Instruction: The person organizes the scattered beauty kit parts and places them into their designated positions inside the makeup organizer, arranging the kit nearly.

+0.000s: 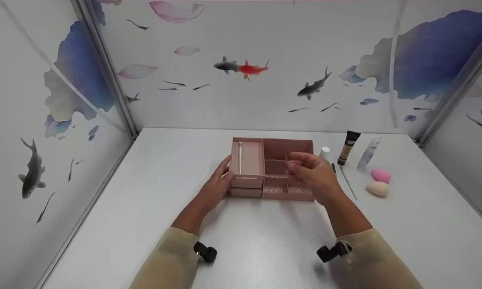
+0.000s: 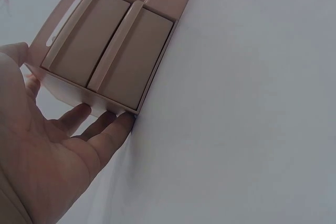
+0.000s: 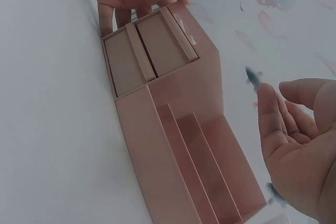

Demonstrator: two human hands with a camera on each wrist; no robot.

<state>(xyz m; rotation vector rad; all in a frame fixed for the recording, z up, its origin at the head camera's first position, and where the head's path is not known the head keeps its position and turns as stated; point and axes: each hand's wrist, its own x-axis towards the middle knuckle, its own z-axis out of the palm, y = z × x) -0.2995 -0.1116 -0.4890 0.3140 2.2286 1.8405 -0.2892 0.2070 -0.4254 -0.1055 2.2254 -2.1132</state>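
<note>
A pink desk organizer [image 1: 248,160] stands on the white table, with two drawers [image 2: 128,53] at its left front and divided open compartments [image 3: 194,156] on its right. My left hand [image 1: 215,188] touches the organizer's left side. In the left wrist view its fingers are spread along that side wall, with the thumb up by the top edge. My right hand [image 1: 319,176] hovers over the right compartments. Its fingers bend loosely toward the thumb, and no object shows between them in the right wrist view.
Right of the organizer are a white-capped item [image 1: 325,151], a black-and-gold tube [image 1: 348,147], a clear tube [image 1: 368,155] and a thin stick [image 1: 348,182]. A pink makeup sponge [image 1: 381,175] and a cream one [image 1: 377,189] lie farther right. Fish-patterned panels [image 1: 265,104] enclose the table.
</note>
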